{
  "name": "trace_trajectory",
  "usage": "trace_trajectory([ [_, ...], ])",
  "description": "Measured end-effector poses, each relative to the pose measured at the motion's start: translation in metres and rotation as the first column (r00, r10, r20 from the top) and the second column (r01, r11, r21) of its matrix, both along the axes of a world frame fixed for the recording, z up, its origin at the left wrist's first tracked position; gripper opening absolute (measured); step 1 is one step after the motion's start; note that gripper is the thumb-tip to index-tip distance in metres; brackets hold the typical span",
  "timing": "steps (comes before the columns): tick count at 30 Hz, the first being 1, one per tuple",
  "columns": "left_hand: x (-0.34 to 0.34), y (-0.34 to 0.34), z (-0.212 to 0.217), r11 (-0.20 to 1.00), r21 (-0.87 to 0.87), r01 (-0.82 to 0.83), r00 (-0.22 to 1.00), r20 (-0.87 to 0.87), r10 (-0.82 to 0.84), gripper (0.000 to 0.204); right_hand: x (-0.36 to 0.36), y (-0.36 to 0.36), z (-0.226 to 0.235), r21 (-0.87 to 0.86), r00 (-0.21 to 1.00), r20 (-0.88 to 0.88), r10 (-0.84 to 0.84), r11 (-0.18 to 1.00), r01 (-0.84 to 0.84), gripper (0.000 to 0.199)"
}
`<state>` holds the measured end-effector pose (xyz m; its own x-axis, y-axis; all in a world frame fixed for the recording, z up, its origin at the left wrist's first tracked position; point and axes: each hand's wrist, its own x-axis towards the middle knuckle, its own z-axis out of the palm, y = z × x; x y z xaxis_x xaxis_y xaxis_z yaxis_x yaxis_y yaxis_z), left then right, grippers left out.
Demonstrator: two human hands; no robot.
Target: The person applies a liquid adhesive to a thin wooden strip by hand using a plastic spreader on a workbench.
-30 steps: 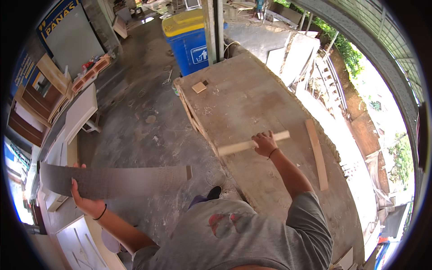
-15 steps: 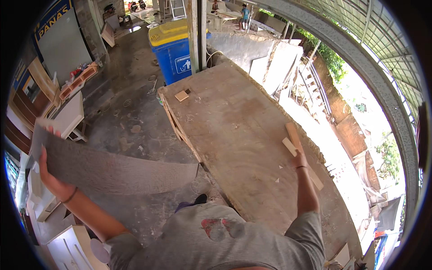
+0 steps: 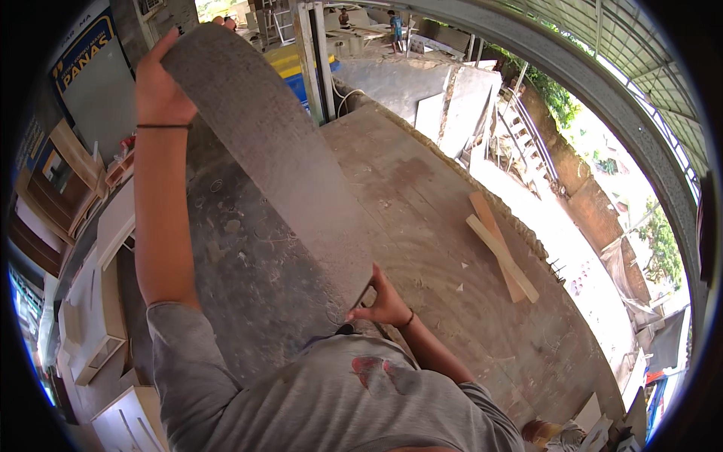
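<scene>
A long, thin grey-brown board [image 3: 275, 151] slants in front of me, held up off the workbench. Around its far upper end my left hand [image 3: 162, 87] is closed, arm raised. At the near lower end, my right hand [image 3: 385, 301] grips the board's edge between thumb and fingers, close to my shirt. Two narrow wood strips lie crossed on the bench to the right: a pale strip [image 3: 489, 245] on top of an orange-brown strip [image 3: 483, 206].
The dusty workbench [image 3: 422, 226] has a rough edge along its right side. Beyond its far end stand a metal post [image 3: 307, 60] and a blue bin with a yellow lid [image 3: 285, 62]. Pale cabinet pieces [image 3: 98, 324] stand on the left. Two people are far off.
My right hand has left the wood strips and taken hold of the board's near end. The left hand has swung its end up and to the right. The pale strip now crosses the other.
</scene>
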<state>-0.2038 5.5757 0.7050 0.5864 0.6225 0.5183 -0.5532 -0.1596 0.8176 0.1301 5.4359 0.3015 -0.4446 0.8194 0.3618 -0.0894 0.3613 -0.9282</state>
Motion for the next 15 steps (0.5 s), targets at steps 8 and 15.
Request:
trace_trajectory([
  [8,-0.006,0.062,0.032,0.853,-0.091,-0.514,0.835,0.174,0.522,0.045,0.112,-0.016,0.13,0.006,0.993,-0.052,-0.11,0.994,0.11,0.117],
  [15,0.04,0.12,-0.045,0.728,-0.293,-0.619,0.713,0.179,0.678,0.026,0.184,-0.035,0.159,0.153,0.848,0.19,-0.494,0.869,0.471,0.092],
])
